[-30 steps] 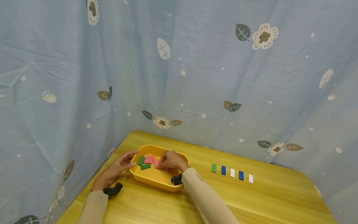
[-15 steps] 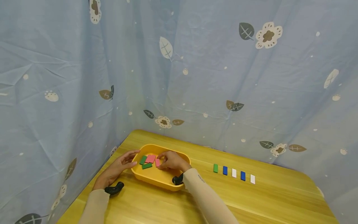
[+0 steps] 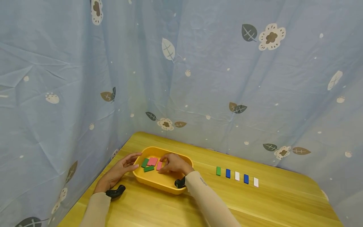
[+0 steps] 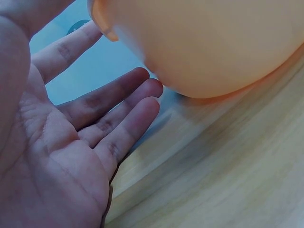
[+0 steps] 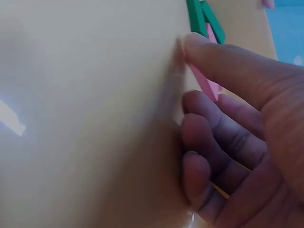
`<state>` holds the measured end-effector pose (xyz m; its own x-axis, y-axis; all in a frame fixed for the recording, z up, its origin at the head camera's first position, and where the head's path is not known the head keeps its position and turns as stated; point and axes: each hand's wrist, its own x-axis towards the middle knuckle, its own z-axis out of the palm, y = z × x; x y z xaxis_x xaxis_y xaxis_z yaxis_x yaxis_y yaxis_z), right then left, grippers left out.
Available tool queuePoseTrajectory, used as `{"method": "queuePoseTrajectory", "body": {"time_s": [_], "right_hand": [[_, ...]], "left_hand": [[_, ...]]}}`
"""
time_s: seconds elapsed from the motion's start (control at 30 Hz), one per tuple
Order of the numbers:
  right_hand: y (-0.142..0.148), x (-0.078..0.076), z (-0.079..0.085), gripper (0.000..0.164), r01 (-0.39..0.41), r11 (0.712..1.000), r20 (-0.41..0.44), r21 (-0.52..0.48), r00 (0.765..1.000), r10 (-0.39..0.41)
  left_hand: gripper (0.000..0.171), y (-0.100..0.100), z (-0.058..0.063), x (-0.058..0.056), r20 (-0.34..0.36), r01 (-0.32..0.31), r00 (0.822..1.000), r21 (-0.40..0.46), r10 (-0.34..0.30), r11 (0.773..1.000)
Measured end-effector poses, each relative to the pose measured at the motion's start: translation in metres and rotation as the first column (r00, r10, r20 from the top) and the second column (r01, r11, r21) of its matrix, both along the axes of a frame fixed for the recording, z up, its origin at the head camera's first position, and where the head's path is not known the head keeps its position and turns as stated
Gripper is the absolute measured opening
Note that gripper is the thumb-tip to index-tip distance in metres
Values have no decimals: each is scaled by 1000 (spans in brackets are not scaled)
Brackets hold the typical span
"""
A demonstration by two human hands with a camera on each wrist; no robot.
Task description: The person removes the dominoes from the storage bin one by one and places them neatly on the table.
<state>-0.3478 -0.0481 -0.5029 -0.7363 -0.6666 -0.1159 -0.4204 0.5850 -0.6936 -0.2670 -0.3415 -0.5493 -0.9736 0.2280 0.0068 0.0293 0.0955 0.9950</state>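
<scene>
A yellow plastic tub (image 3: 158,185) sits on the wooden table, holding green and pink flat domino blocks. Inside it, my right hand (image 3: 175,164) pinches one pink domino block (image 3: 159,165) between thumb and index finger at its two ends; the other fingers curl behind. Two green blocks, one being the near green domino block (image 3: 148,169), lie to its left, beside overlapping pink blocks (image 3: 152,161). My left hand (image 3: 120,170) stays at the tub's left end, thumb over the rim. In the left wrist view the fingers (image 4: 118,104) of that hand are extended near the tub's outer wall (image 4: 204,52).
Right of the tub, a spaced row of domino blocks lies on the table: a green one (image 3: 218,171), two blue, including this blue block (image 3: 228,173), and two white, one a white block (image 3: 256,182). A patterned blue curtain (image 3: 198,94) hangs behind and at the left.
The pink domino block under my right hand has turned slightly, its near end shifting left. My left hand keeps its place at the tub. The head view has shifted a little.
</scene>
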Motion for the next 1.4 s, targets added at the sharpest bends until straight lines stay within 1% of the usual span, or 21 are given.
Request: {"method": "queuePoseTrajectory", "body": {"time_s": [0.2, 0.3, 0.43, 0.53, 0.63, 0.77, 0.9, 0.97, 1.13, 1.27, 1.4], "right_hand": [[-3, 1, -1, 41, 34, 999, -34, 15, 999, -33], [-4, 0, -2, 38, 25, 1000, -40, 16, 999, -25], [-2, -2, -1, 38, -3, 1000, -84, 24, 996, 5], [3, -2, 7, 38, -9, 1000, -101, 7, 995, 10], [9, -2, 19, 40, 7, 1000, -76, -26, 997, -9], [20, -1, 33, 41, 30, 997, -47, -71, 998, -33], [32, 0, 41, 43, 38, 993, -46, -108, 998, -43], [39, 1, 44, 45, 42, 992, -54, -116, 997, -49], [60, 4, 49, 48, 51, 990, -79, -129, 995, -62], [78, 7, 49, 48, 44, 988, -93, -145, 994, -58], [98, 11, 50, 47, 55, 988, -106, -144, 992, -71]], "left_hand": [[58, 0, -1, 0, -5, 4, 1000, 3, -4, 1000], [57, 0, -1, 1, -13, 4, 1000, 6, -4, 1000], [58, 0, -2, 1, -29, 16, 999, 2, -16, 1000], [59, 1, -2, 0, -35, 26, 999, -2, -26, 1000], [59, 2, -2, 0, -36, 36, 999, -8, -37, 999], [58, 1, 0, 2, -39, 36, 999, -17, -37, 999], [59, 1, 2, 5, -41, 30, 999, -24, -31, 999], [59, 1, 3, 5, -28, 24, 999, -24, -24, 999], [58, 0, 3, 5, -6, 21, 1000, -23, -21, 1000], [58, 0, 3, 5, -11, 23, 1000, -20, -23, 1000], [58, 1, 3, 5, -9, 25, 1000, -22, -26, 999]]}}
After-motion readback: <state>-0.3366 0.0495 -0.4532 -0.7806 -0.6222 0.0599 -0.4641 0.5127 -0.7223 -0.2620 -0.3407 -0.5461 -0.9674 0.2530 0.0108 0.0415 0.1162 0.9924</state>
